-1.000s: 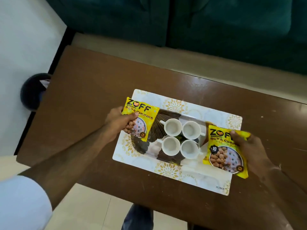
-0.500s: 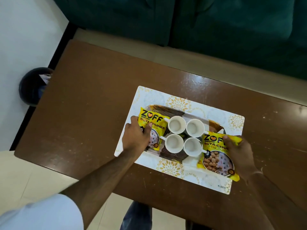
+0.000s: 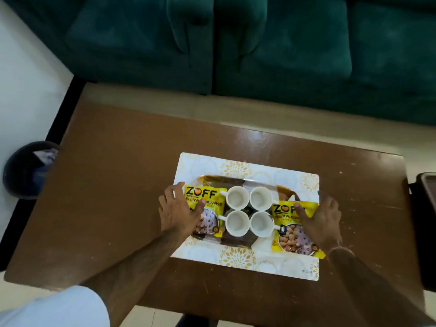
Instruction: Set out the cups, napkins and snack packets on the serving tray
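A brown patterned serving tray (image 3: 213, 178) with a gold rim lies on a white placemat (image 3: 238, 165). Several white cups (image 3: 237, 197) stand close together in its middle. One yellow soya-chunks packet (image 3: 203, 194) lies flat on the tray's left end, and my left hand (image 3: 178, 212) rests on its left part with fingers spread and the thumb on top. A second yellow packet (image 3: 289, 236) lies over the tray's right end and the placemat. My right hand (image 3: 322, 221) lies flat on that packet's right side, fingers apart.
The placemat sits on a brown wooden table (image 3: 113, 185). A dark green sofa (image 3: 259, 43) runs along the far side. A dark round bin (image 3: 24, 171) stands on the floor at the left. A dark object (image 3: 427, 232) juts in at the right table edge.
Both hands brought the packets inward and down onto the tray ends beside the cups. The packets now lie flat, and both hands have flattened out on top of them.
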`<state>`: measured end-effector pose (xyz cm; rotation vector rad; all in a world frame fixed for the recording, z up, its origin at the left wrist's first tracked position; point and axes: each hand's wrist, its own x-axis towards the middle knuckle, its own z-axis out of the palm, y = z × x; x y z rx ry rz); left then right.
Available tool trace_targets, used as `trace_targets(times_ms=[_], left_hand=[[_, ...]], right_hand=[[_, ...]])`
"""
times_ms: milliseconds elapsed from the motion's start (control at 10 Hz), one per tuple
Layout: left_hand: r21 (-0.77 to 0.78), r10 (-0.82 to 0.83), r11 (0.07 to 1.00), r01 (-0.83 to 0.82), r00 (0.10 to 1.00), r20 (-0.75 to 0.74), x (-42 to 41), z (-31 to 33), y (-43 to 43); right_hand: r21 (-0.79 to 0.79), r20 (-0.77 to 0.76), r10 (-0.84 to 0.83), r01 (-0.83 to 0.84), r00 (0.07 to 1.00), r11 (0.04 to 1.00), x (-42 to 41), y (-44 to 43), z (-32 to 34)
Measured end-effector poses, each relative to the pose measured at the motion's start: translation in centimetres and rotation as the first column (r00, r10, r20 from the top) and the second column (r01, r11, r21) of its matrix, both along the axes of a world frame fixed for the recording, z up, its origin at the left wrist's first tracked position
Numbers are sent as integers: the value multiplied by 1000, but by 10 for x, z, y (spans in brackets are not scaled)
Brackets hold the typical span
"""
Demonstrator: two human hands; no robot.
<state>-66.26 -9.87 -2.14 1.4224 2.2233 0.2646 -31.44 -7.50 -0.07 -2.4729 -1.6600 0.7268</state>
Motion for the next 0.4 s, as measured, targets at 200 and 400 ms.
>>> trace_targets(times_ms=[200,400], left_hand=[[-21,-124,992,125,991,52,14,69,54],[139,-226,966,216,972,57,22,188,140]], right_hand=[[-43,1,100,-100,995,994,-30,36,70],[176,-180,243,-212,953,961,-59,117,193]])
